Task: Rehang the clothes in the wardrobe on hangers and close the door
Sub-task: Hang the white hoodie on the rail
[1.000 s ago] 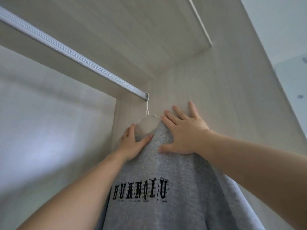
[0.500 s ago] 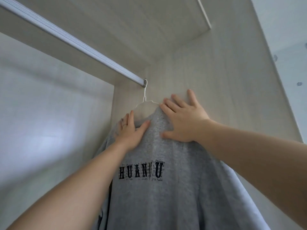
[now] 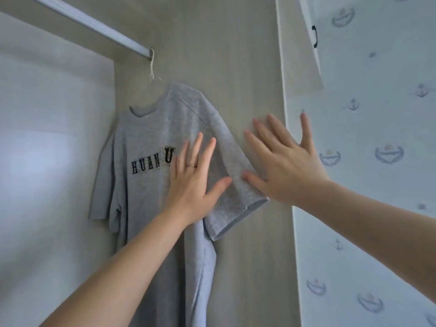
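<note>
A grey T-shirt (image 3: 146, 190) with black lettering hangs on a white wire hanger (image 3: 152, 67) at the right end of the metal rail (image 3: 94, 24), against the wardrobe's right side wall. My left hand (image 3: 193, 182) lies flat on the shirt's chest, fingers spread, a ring on one finger. My right hand (image 3: 283, 164) is flat and spread by the shirt's right sleeve, thumb on the sleeve, fingers over the side wall. Neither hand grips anything.
The wardrobe's wooden side wall (image 3: 236, 67) rises right behind the shirt. Its pale back panel (image 3: 47, 138) fills the left. Right of the wardrobe's front edge is a wall with anchor-patterned wallpaper (image 3: 377, 161).
Both hands have slid down from the shirt's collar and shoulders to its chest and right sleeve. The view has dropped and turned right, so the wallpapered wall now shows.
</note>
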Motion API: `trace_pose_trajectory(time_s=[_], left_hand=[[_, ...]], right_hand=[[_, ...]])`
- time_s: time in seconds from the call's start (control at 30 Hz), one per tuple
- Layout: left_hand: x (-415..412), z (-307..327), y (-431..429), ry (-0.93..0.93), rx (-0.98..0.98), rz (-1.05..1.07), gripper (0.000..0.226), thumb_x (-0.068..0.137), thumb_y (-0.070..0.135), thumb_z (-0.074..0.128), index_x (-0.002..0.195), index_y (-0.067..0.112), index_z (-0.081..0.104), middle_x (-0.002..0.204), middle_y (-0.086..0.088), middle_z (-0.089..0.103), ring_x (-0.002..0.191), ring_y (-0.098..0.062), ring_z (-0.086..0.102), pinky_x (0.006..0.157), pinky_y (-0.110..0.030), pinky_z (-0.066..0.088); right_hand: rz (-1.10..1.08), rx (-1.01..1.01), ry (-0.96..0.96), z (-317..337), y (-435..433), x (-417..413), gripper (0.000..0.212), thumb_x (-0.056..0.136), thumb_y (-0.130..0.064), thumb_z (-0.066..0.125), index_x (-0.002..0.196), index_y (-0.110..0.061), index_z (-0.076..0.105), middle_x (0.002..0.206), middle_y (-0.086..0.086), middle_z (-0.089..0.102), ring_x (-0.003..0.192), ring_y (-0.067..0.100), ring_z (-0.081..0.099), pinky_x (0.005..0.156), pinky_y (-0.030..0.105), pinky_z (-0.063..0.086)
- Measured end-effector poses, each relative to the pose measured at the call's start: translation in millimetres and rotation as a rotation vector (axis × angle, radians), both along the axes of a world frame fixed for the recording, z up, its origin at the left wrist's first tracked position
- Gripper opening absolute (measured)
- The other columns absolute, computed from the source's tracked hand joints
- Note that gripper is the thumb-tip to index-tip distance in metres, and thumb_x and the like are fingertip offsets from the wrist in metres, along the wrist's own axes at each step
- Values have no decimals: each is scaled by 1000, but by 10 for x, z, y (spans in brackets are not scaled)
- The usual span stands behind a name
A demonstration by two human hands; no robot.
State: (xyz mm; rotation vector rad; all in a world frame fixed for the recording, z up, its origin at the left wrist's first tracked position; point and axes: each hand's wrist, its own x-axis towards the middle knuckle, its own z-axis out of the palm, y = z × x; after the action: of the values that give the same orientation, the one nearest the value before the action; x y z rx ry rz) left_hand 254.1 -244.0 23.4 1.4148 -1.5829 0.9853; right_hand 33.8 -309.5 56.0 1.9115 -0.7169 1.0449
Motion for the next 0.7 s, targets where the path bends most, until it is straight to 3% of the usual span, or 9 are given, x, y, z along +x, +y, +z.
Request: trace_pose_trajectory(time_s=[0.13,0.3,0.37,0.53,0.7], left_hand=[[-669,-749,10,50,137,-151,84,89,72,36,157,41,-2,166,13,-13,153,-17,-13,123,-51,6],[-1609,-1684,6,48,288,-116,82,92,76,22,159,35,-4,166,7,-16,152,-21,-18,121,-51,-5],[-2030,-2029,-10,38,338,-110,81,93,76,21,159,35,-4,167,6,-15,152,-24,-18,120,-49,-8],[-3120,-2851,-147,-13,499,-169,81,95,74,24,160,29,6,168,2,-8,154,-28,-11,119,-61,4],[-4085,-3371,-478,-51,668,-304,83,94,76,21,160,30,4,167,4,-13,153,-26,-16,119,-59,-2]], right_hand=[[-46,72,15,-683,-69,-717,81,86,-67,37,154,-22,29,165,1,16,152,29,9,116,65,-3],[-147,238,37,-1614,-57,-1711,85,89,-71,33,158,-25,15,167,0,1,153,28,-4,116,66,-2],[-201,318,30,-2014,-9,-2141,87,89,-72,32,158,-24,12,167,1,-1,153,28,-4,117,65,-3],[-360,520,40,-2923,118,-3270,87,89,-71,33,159,-23,11,167,0,-2,152,29,-4,117,66,1],[-565,697,40,-3624,248,-4333,88,89,-73,32,159,-24,10,166,0,-4,152,29,-4,116,66,1]])
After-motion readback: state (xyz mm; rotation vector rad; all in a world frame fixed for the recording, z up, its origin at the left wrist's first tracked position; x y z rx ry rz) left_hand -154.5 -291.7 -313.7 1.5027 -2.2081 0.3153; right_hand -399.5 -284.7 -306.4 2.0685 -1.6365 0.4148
